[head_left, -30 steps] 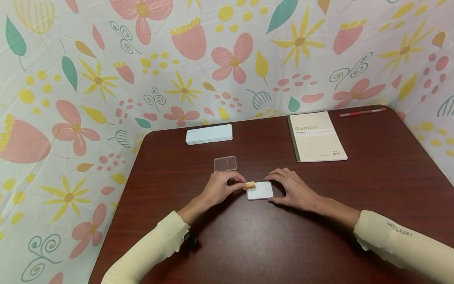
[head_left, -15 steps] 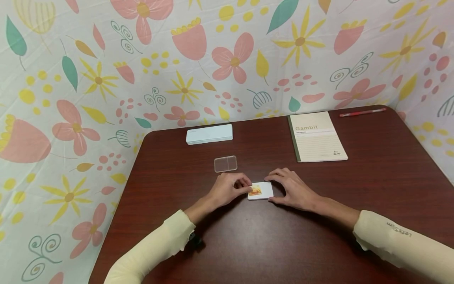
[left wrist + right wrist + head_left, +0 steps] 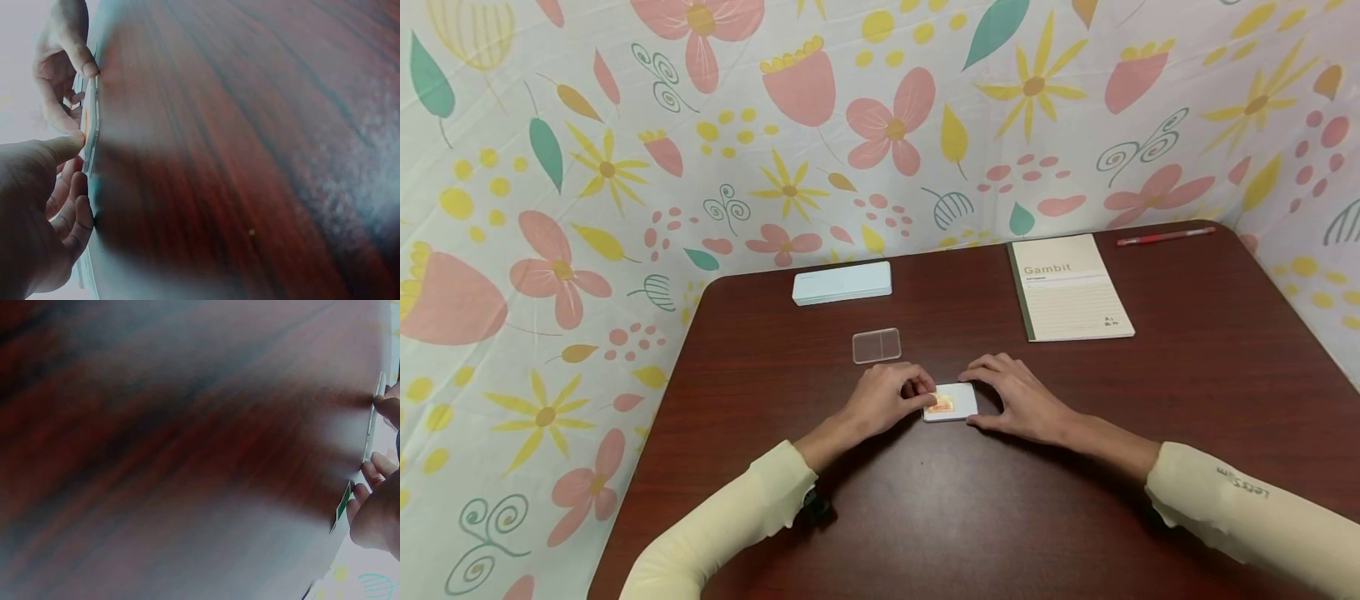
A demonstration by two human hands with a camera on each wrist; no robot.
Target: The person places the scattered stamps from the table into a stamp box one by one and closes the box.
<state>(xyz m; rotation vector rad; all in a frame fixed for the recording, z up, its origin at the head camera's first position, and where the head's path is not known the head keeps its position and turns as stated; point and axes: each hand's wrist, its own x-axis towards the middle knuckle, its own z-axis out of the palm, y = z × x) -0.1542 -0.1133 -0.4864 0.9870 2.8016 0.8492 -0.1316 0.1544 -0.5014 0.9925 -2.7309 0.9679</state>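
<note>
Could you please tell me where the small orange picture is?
In the head view, the orange picture is on the left half of the white rectangle, partly covered by the left hand.

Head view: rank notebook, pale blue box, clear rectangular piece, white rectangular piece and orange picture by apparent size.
1. Notebook
2. Pale blue box
3. Clear rectangular piece and white rectangular piece: too alike to rank
4. Orange picture, partly covered by the left hand
</note>
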